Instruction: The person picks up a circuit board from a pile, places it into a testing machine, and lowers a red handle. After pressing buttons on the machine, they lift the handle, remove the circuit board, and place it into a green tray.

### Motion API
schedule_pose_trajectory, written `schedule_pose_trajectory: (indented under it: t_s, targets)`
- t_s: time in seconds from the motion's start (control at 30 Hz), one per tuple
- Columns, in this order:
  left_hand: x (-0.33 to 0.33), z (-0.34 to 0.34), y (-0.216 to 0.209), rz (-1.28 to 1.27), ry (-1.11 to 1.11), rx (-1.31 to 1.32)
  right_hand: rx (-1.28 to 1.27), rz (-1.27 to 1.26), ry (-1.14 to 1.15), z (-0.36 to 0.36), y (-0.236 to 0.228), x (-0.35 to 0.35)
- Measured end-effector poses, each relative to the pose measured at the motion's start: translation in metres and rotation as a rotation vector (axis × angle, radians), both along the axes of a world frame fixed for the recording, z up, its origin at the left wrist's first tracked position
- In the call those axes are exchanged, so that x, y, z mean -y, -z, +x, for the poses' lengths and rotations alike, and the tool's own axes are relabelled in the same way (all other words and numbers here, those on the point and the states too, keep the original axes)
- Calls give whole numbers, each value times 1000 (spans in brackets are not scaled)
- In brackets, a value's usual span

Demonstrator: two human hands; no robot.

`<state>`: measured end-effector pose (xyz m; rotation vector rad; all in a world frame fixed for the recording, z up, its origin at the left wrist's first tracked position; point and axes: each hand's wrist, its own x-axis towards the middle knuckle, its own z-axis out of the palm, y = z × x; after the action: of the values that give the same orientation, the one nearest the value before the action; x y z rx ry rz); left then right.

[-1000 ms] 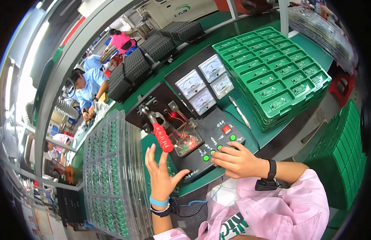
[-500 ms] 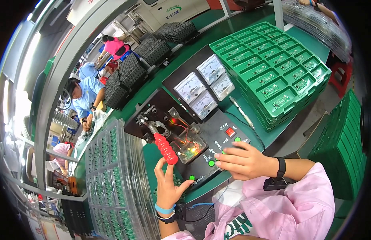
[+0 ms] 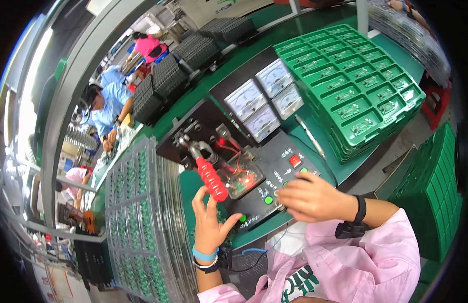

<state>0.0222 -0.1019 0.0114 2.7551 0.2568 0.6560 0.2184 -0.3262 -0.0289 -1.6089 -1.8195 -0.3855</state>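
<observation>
My left hand (image 3: 209, 227) is open, its fingers raised by the lower end of a red ribbed clamp handle (image 3: 211, 180). Its thumb tip is at a green push button (image 3: 242, 218) on the near edge of a black test box (image 3: 268, 151). My right hand (image 3: 314, 198) hovers low over the other green buttons (image 3: 268, 200), fingers loosely bent and holding nothing I can see; it partly hides the buttons. Beneath the toggle clamp (image 3: 198, 149), a clear block (image 3: 242, 178) with wires glows red inside. Several analog panel meters (image 3: 246, 98) stand behind.
Stacked green trays (image 3: 345, 106) of small circuit boards stand at right, a white pen-shaped tool (image 3: 310, 136) beside them. Clear trays (image 3: 138, 217) of boards are stacked at left. More green trays (image 3: 430, 197) stand far right. Co-workers (image 3: 110, 108) sit across the bench.
The yellow light in the clear block has gone out; red glow remains. My right fingers have curled from a straighter pose. My left hand stays by the handle and button. The view has shifted slightly.
</observation>
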Motion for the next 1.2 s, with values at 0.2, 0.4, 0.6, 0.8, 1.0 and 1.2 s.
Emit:
schedule_pose_trajectory:
  t_s: [0.2,0.4,0.6,0.8,1.0,1.2]
  targets:
    - [4,2,-3,30,-13,8,47,502,-99,12,-100,-84]
    - [30,8,-7,4,-38,19,-383,523,-94,15,-186,-189]
    - [28,10,2,16,-89,24,-738,292,-153,41,-179,-218]
    - [20,13,9,86,-42,-37,-745,238,-42,39,-179,-217]
    - [21,13,13,59,-46,-41,-725,274,-33,41,-179,-219]
    - [22,11,10,13,-69,-56,-716,269,-33,39,-178,-219]
